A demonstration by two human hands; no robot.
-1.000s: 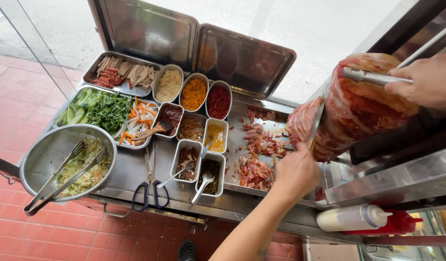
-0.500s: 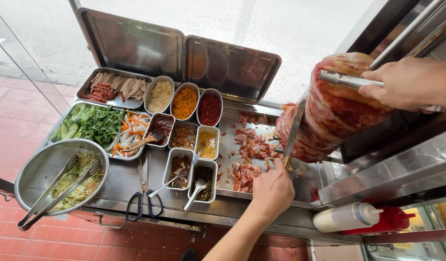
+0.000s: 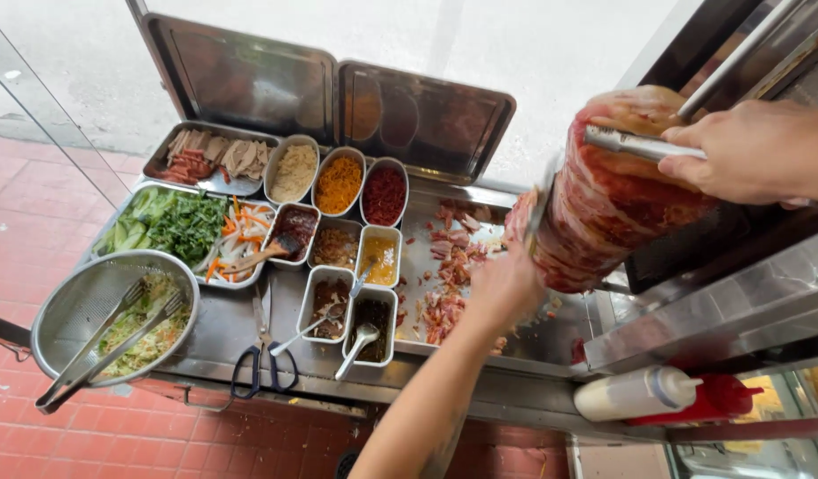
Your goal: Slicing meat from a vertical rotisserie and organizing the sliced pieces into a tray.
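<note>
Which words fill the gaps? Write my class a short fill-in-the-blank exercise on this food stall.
1. The left hand holds a ____ against the meat cone.
2. The right hand grips metal ____ clamped on the meat cone.
3. The scissors have ____ handles.
4. The tongs rest in a round metal ____.

Missing words: knife; tongs; black; strainer

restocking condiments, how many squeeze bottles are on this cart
2, lying side by side on the low shelf at bottom right: a white plastic squeeze bottle in front and a red plastic squeeze bottle behind it. Others may be hidden under the steel counter.
</note>
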